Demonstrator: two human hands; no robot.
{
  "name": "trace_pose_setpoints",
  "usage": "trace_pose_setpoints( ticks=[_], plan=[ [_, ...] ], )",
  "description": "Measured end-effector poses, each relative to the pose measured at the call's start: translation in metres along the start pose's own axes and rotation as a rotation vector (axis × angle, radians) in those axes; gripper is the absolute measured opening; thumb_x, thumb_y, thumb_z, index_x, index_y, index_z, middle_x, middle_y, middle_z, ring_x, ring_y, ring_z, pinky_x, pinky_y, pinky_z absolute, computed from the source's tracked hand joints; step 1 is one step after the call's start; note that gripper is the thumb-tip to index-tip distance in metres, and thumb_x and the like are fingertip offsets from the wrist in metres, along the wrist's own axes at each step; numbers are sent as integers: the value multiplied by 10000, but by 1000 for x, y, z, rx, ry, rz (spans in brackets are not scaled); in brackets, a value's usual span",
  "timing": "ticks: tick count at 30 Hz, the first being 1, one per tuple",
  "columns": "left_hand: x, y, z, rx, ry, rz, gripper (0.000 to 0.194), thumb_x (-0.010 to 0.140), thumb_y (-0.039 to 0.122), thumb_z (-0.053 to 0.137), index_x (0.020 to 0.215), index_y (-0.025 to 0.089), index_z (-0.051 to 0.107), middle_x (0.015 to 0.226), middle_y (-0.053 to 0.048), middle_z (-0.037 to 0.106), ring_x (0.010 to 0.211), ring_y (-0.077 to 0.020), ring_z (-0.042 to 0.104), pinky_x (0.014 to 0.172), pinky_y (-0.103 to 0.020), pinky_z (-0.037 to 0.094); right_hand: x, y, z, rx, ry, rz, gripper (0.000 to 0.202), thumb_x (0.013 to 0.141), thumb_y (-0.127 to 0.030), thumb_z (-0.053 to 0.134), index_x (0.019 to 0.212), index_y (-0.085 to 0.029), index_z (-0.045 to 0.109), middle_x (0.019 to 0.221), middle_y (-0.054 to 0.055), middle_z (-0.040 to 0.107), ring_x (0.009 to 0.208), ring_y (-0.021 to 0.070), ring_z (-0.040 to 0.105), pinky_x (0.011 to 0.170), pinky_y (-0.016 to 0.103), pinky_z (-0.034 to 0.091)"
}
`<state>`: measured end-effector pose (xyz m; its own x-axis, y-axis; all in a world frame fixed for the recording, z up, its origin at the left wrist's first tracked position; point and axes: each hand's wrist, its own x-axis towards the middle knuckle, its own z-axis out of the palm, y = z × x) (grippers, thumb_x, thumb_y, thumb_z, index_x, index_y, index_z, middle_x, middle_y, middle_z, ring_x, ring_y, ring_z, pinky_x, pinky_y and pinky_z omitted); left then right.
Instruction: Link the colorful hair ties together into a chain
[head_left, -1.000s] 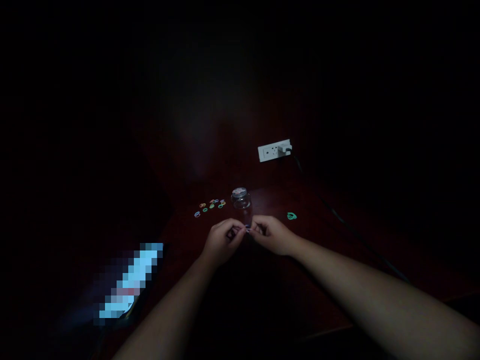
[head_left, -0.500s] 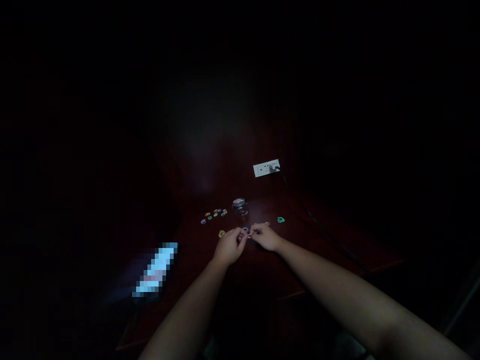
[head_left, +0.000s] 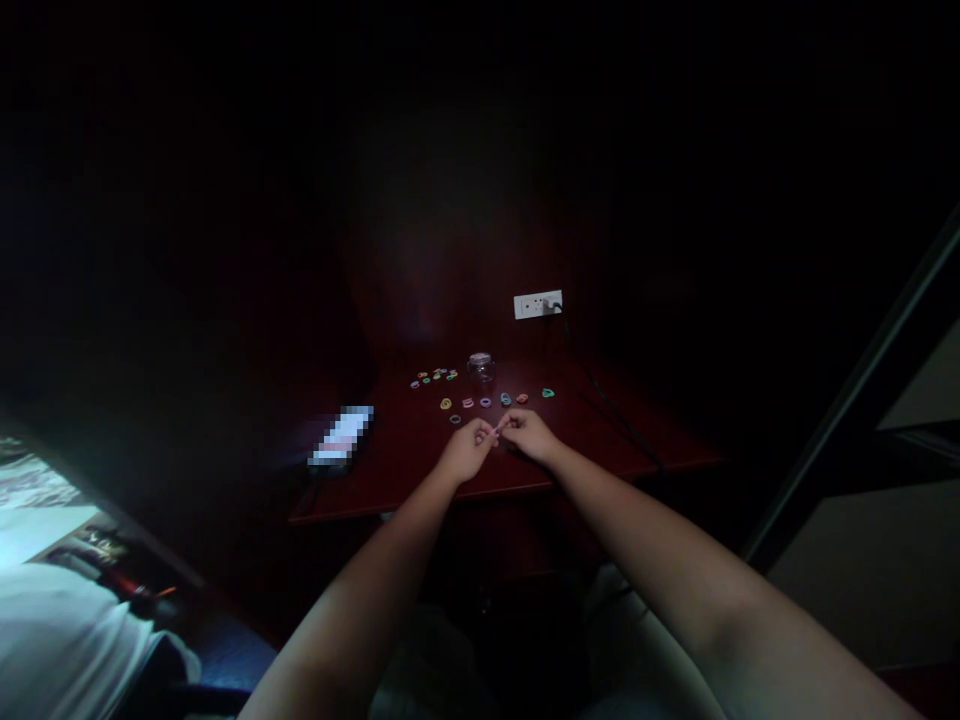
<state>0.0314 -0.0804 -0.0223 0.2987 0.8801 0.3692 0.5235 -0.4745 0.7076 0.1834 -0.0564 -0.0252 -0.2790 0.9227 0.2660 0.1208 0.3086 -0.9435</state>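
My left hand [head_left: 469, 449] and my right hand [head_left: 528, 435] meet over the front of the dark red table [head_left: 420, 470]. Both pinch one small pinkish hair tie [head_left: 496, 430], its shape mostly covered by fingers. Just beyond them runs a row of coloured hair ties: yellow [head_left: 446, 404], pink [head_left: 469, 403], purple [head_left: 486, 402], blue [head_left: 505, 399], orange-red [head_left: 522, 398] and green [head_left: 548, 393]. A dark hair tie [head_left: 454, 419] lies close to my left hand. Farther back, a loose group of hair ties [head_left: 437, 376] sits left of a clear lidded jar [head_left: 481, 370].
A lit phone [head_left: 343, 436] leans at the table's left. On the back wall is a white socket panel [head_left: 538, 304] with a plug, and its dark cable [head_left: 619, 420] trails down the right side. White cloth [head_left: 67, 640] shows at lower left.
The view has tilted down and brightened, so the table sits higher in the picture. My hands stay together, now nearer the front edge, and the row of hair ties behind them shows fully.
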Motion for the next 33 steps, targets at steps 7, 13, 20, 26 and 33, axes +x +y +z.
trace_pose_setpoints(
  ticks=[7, 13, 20, 26, 33],
  plan=[
    [-7, -1, -3, -152, 9, -55, 161, 811, 268, 478, 747, 134, 540, 746, -34, 636, 692, -120, 570, 686, -247, 443, -15, -10, -3, 35, -34, 33, 85, 641, -238, 493, 628, -154, 495, 434, -58, 455, 388, 68, 396, 412, 195, 279],
    [-6, -3, -2, -181, 22, -71, 141, 823, 249, 452, 765, 139, 518, 744, -41, 638, 686, -120, 576, 692, -251, 446, -15, -7, -1, 12, -42, 12, 122, 656, -269, 510, 622, -155, 486, 416, -64, 438, 370, 60, 366, 395, 187, 256],
    [-7, -1, 2, -143, -17, -87, 183, 841, 301, 427, 794, 147, 514, 736, -38, 629, 680, -126, 563, 692, -251, 435, -15, 0, 2, -4, -77, -27, 165, 640, -300, 589, 643, -143, 539, 496, -39, 510, 426, 64, 401, 430, 190, 287],
    [-10, 7, -1, -68, -37, -108, 201, 836, 334, 437, 765, 160, 509, 690, -14, 612, 630, -127, 534, 645, -244, 401, -17, -4, -2, 13, -32, -29, 141, 659, -288, 559, 631, -155, 521, 461, -46, 493, 406, 73, 411, 425, 196, 301],
    [-10, 8, -2, -32, -28, -105, 215, 839, 334, 428, 742, 166, 521, 670, -1, 600, 617, -125, 512, 633, -242, 377, -19, -7, -3, 36, 35, -10, 129, 666, -284, 510, 624, -164, 490, 458, -52, 467, 402, 76, 419, 421, 198, 312]
  ],
)
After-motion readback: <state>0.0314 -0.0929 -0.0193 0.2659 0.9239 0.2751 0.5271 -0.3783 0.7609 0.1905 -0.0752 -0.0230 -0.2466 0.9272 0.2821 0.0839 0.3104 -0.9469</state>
